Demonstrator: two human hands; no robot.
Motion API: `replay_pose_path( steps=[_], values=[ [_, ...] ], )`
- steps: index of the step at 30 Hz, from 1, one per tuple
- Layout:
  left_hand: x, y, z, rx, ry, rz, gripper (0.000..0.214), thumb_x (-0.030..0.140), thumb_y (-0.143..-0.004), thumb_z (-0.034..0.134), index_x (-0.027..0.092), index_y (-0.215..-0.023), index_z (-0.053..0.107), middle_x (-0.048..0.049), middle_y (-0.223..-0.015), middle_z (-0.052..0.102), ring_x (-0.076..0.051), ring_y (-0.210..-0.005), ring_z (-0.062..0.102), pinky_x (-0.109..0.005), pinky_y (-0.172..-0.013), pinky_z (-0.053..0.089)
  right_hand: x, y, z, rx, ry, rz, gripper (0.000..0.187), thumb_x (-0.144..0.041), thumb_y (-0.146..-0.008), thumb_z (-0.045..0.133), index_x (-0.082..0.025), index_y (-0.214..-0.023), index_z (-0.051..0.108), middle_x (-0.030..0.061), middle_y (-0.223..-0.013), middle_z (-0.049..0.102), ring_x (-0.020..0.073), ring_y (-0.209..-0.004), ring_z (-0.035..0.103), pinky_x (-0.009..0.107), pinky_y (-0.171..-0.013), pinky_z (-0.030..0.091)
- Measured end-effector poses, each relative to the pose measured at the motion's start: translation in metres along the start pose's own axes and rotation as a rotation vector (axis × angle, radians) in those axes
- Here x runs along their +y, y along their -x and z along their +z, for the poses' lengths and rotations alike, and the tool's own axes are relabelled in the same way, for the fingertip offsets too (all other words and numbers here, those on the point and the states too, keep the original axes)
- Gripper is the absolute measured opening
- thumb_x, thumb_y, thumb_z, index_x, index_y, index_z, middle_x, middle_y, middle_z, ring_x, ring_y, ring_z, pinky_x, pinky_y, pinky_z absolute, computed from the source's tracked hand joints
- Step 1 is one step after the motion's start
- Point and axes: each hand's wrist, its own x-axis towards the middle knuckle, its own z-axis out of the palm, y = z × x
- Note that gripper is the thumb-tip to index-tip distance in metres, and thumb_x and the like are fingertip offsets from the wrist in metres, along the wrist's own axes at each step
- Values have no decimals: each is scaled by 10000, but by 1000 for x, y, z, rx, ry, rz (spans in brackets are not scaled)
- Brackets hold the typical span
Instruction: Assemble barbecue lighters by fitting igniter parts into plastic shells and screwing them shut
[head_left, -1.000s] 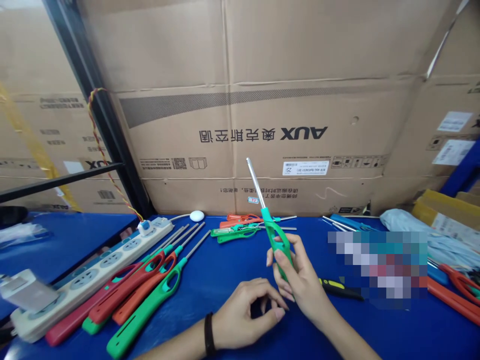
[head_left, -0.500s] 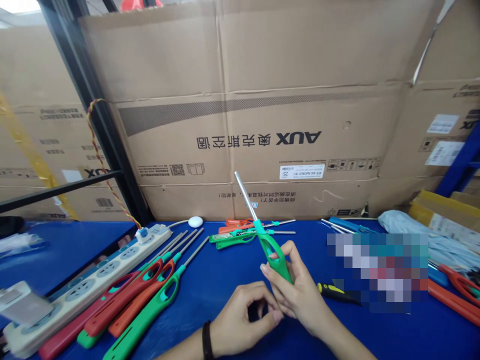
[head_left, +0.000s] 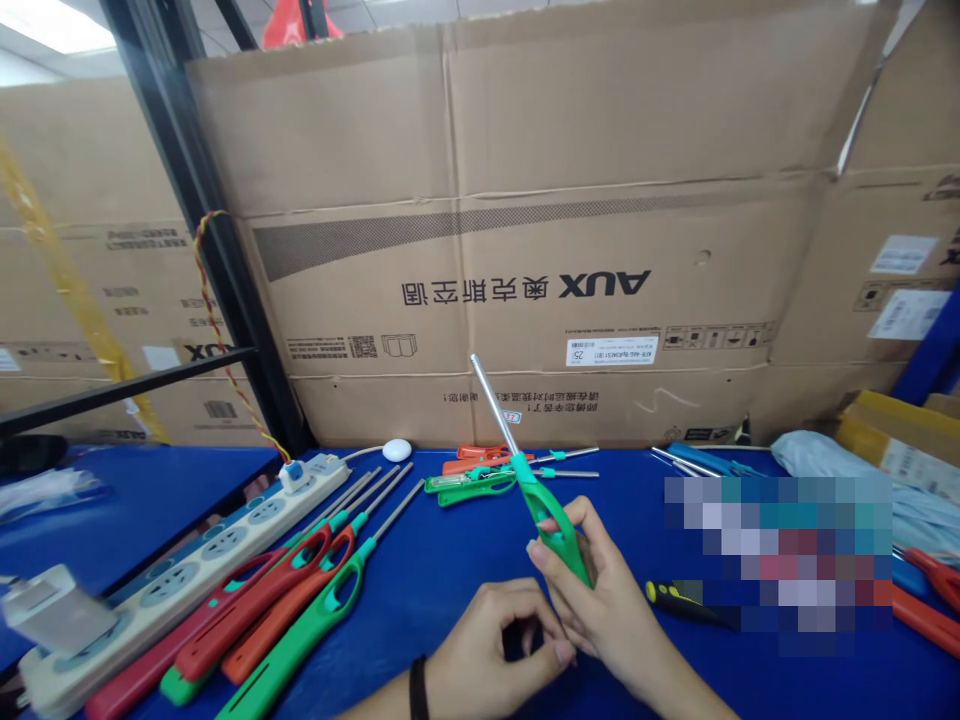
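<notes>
Backdrop: wall of brown cardboard cartons (head_left: 525, 200), stacked upside down. The print reads "AUX" inverted, with Chinese characters beside it. A smaller "AUX" is on the left carton (head_left: 199, 352), and the white sticker label (head_left: 611, 351) shows "25"; the rest is too small to read.

Blue worktable (head_left: 450, 560), with a long white power strip (head_left: 187, 560) lying diagonally at left.

Status, my read: one unit is in hand. A row of red, orange and green lighters (head_left: 285, 600) is laid side by side next to the strip. A small cluster of orange and green lighters (head_left: 487, 475) sits at the back, and there are more red lighters (head_left: 930, 580) at the right edge. I can't tell which pile is finished and which is waiting.

The green long-nozzle lighter (head_left: 538, 503) is off the table, its metal tube tilted up and to the left. My right hand (head_left: 607, 610) is clamped around its handle. My left hand (head_left: 487, 655) is at the butt end, fingers curled with thumb meeting fingertip. I can't tell if anything is pinched inside.

A black-and-yellow screwdriver (head_left: 679, 600) lies just right of my right hand, and a white round puck (head_left: 397, 450) sits at the back edge.
</notes>
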Motion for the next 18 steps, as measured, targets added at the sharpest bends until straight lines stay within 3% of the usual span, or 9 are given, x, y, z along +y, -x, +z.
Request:
replay_pose_path(
  steps=[4,8,13,15,18],
  values=[
    [2,-1,-2,-12,-27,-11,222,302,-827,566,120,-721,636,-80,-750,648,-127,-621,521,-217,-582,402,-6,1,1,34,-69,-7,366,-459,-782,655,-260,-779,348,-167,-446,320,2,-259,174,95,-245,158],
    [4,-1,-4,-23,-45,-33,244,319,-838,561,119,-719,633,-67,-720,620,-125,-617,506,-217,-583,394,-8,-2,1,67,-53,-56,363,-441,-746,698,-252,-811,395,-149,-512,378,-3,-290,220,88,-259,188],
    [2,3,-4,-29,-7,-23,272,372,-827,592,118,-744,642,-67,-739,622,-130,-631,509,-217,-595,397,-2,-7,-3,-31,-16,-5,315,-551,-857,486,-244,-923,466,-62,-749,540,-4,-317,250,113,-261,175],
    [-3,3,-6,53,64,-11,327,426,-856,551,122,-761,625,-48,-698,598,-123,-610,502,-212,-587,397,-1,-6,-3,-77,24,-14,306,-518,-868,492,-243,-1003,484,-36,-803,560,22,-380,397,134,-319,295],
    [-8,-1,-11,329,227,-36,392,522,-881,471,144,-820,555,22,-596,498,-85,-489,422,-187,-503,372,0,-3,-4,-106,115,-61,373,-409,-834,604,-254,-1135,446,-27,-835,560,110,-663,606,220,-583,479]
  ],
)
